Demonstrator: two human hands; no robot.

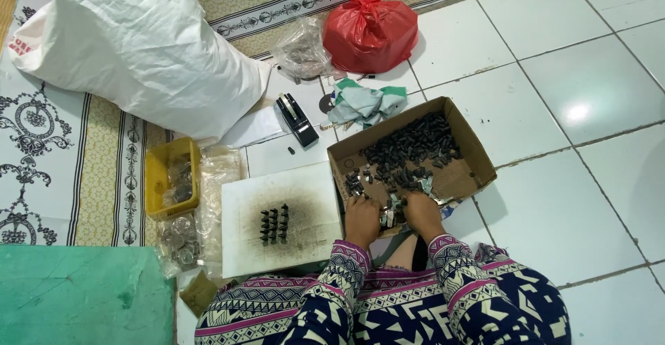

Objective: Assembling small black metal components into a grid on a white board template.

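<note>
The small dark clips (409, 144) lie heaped in an open cardboard box (478, 158) at about one o'clock from the person's lap, most of them piled toward the far wall, with a looser scatter, some showing silvery faces, spread toward the near edge. Both hands work at that near edge. The left hand (361, 220) is curled, fingers down among a few pieces; the right hand (420, 213) is likewise bent over the same little cluster, touching the left. Each seems pinched round one or more pieces, though how tightly, and exactly what each holds, I cannot tell from above.

The pieces look light and stiff (probably metal or hard plastic), small enough to slip away, so a fingertip pinch across the body of one piece appears the sensible hold; scooping would likely spill them.

At nine o'clock from the hands a white board (305, 192), smudged dark in the middle, carries neat short rows of upright dark pieces (274, 224). Further toward nine o'clock stands a yellow tub (158, 179) beside clear plastic bags (181, 237). At eleven o'clock sits a black tape dispenser (298, 120), and beyond it a large white sack (138, 47). At twelve o'clock lie a crumpled green-and-white cloth (366, 102) and a knotted red bag (370, 30).
</note>
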